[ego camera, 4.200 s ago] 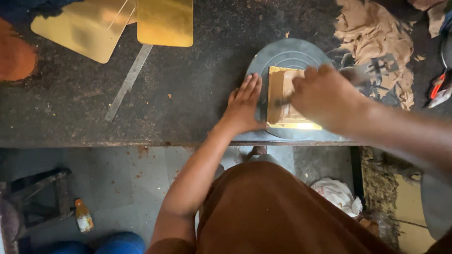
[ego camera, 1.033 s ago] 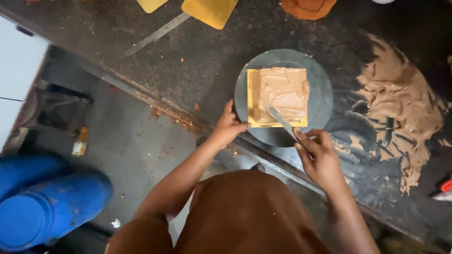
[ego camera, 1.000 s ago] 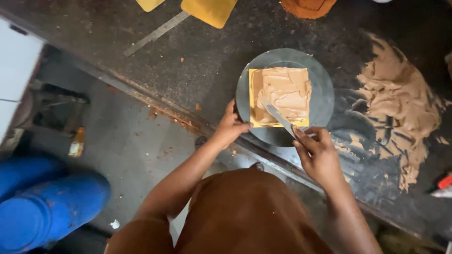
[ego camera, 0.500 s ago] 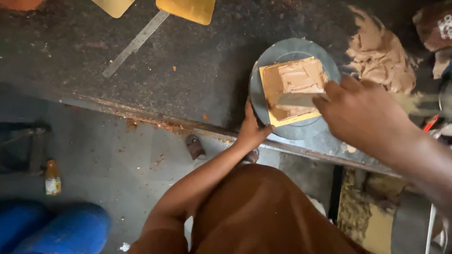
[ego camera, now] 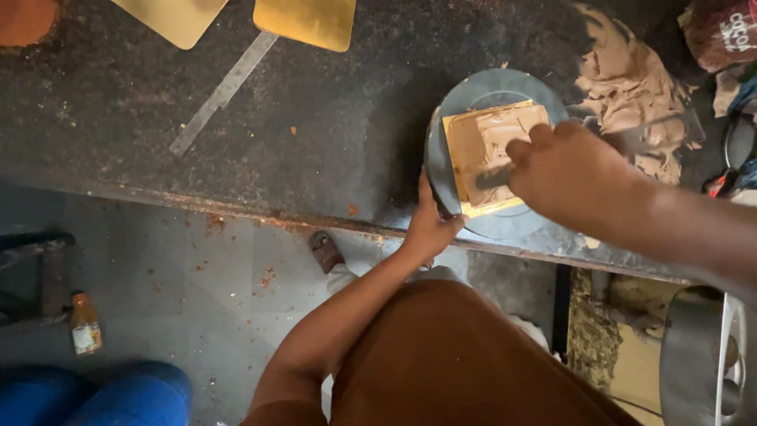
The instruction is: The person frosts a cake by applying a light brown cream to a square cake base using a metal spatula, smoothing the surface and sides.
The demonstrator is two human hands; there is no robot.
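Square cake on gold board (ego camera: 490,154), coated in tan frosting, sits on the round grey turntable (ego camera: 473,95) at the dark counter (ego camera: 315,134) edge. Left hand (ego camera: 432,225) fingers curl on the turntable rim. Right hand (ego camera: 572,173) fingers close around a flat metal spatula (ego camera: 493,177) pressed to the frosting. Risk: uneven pressure gouges the coating; the turntable overhangs the edge and could tip.

Small bottle (ego camera: 84,324) w/ orange cap + pale label, upright on floor, near left, beside blue drum (ego camera: 95,394). Dark red packet (ego camera: 721,31) w/ white print, far right corner of worktop (ego camera: 315,134). No screens or signs.
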